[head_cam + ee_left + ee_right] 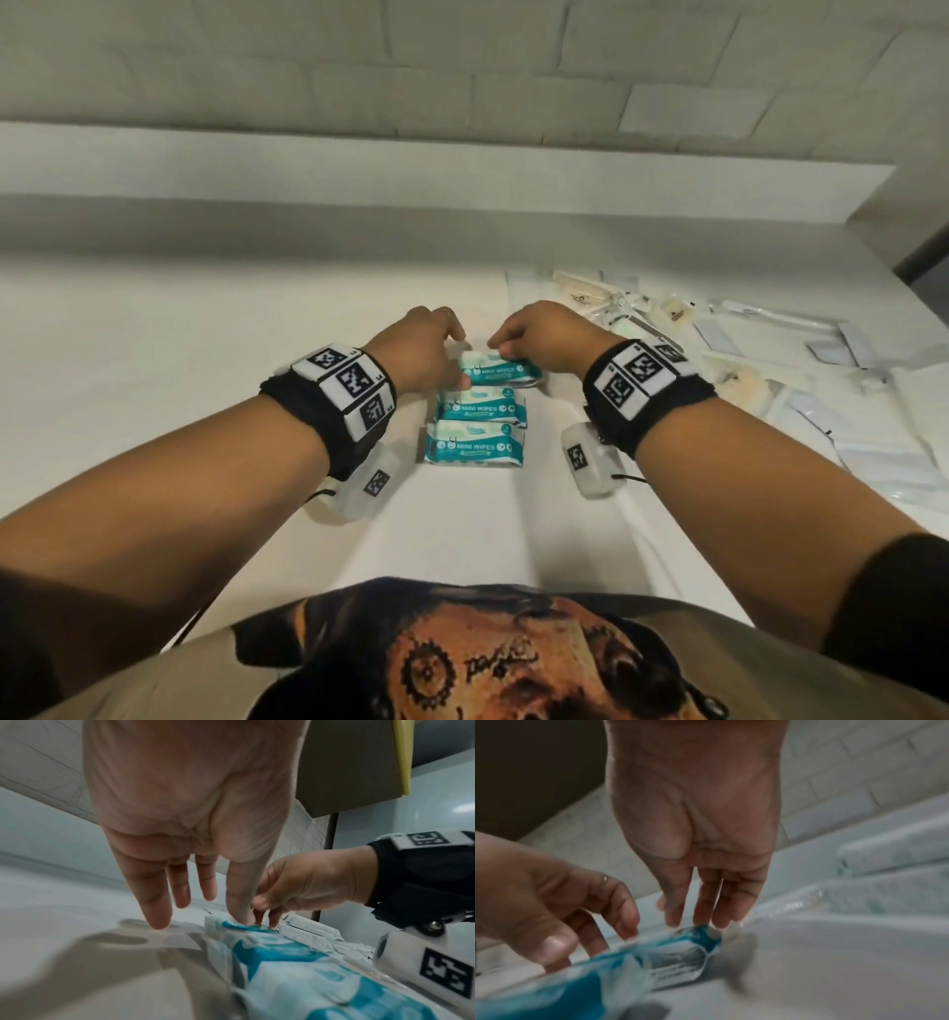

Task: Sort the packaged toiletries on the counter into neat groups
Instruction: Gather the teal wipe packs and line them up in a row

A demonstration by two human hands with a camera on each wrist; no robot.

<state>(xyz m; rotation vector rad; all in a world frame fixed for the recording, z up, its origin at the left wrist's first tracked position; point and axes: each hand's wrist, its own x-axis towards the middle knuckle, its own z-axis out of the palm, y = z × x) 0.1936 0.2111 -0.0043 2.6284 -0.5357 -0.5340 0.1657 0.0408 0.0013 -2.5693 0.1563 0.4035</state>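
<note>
Three teal-and-white mini wipes packs lie in a column on the white counter: a near pack, a middle pack and a far pack. My left hand is at the far pack's left end. Its thumb touches the pack while its straight fingers hover just beyond it. My right hand is at the pack's far right corner. Its fingertips come down together and pinch that edge. The right wrist view is blurred.
A loose spread of clear and white packaged toiletries, with combs among them, covers the counter to the right. A raised ledge and a tiled wall run along the back. The counter's front edge is at my body.
</note>
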